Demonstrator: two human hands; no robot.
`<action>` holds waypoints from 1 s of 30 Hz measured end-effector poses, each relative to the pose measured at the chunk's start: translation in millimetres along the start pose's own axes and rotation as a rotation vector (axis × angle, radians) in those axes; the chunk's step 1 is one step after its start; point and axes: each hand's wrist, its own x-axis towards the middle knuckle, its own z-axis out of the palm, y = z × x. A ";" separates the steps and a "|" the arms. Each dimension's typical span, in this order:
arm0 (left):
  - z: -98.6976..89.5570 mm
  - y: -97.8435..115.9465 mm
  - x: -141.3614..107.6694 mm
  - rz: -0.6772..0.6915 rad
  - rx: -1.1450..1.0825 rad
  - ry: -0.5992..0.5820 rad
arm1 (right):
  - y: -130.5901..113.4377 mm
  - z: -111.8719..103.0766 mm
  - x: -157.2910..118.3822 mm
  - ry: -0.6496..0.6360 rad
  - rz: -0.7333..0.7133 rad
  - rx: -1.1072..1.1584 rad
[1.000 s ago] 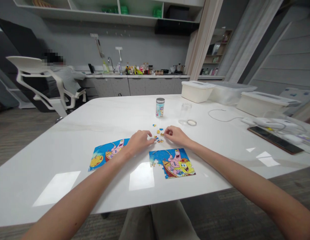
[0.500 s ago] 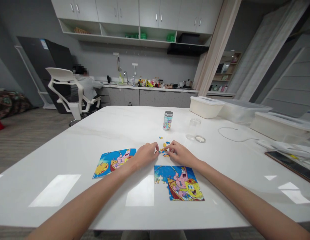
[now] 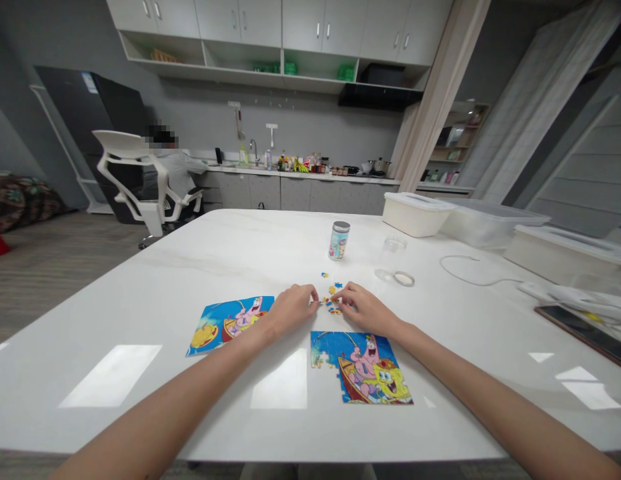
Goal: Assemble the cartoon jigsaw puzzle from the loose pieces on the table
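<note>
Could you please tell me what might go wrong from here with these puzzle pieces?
The loose pieces lie close to the left hand and right hand; a stray finger might scatter them. The right forearm passes close to the partly assembled puzzle, and a low sweep could knock it apart. The left forearm hides part of the picture sheet, so details may be missed.

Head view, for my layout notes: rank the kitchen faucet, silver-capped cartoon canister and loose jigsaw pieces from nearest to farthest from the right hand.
1. Loose jigsaw pieces: just left of the right hand.
2. Silver-capped cartoon canister: upright, beyond the pieces.
3. Kitchen faucet: far back, to the left.
</note>
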 end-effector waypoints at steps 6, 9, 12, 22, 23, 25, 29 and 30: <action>2.5 -1.4 1.7 -0.034 -0.027 0.004 | 5.1 0.2 -0.8 0.049 0.067 -0.072; 2.3 -0.5 3.2 -0.042 -0.059 -0.008 | 3.7 -1.9 -0.9 0.044 0.015 -0.070; 2.2 -0.2 5.1 -0.048 -0.084 -0.018 | -2.0 -3.8 -1.0 0.023 -0.092 -0.055; 2.8 -2.4 4.7 -0.061 -0.100 -0.022 | 1.0 -0.6 -1.3 -0.145 -0.220 -0.067; 2.7 -2.4 4.6 -0.061 -0.102 -0.025 | 1.2 -1.0 -1.4 -0.143 -0.216 -0.072; 2.3 -2.5 4.5 -0.056 -0.107 -0.033 | 0.5 -2.1 -1.4 -0.144 -0.213 -0.082; 1.1 -3.0 4.8 -0.040 -0.116 -0.043 | -1.8 -3.8 -1.6 -0.139 -0.196 -0.118; 0.7 -3.2 4.9 -0.039 -0.120 -0.047 | -2.0 -4.0 -1.5 -0.140 -0.194 -0.123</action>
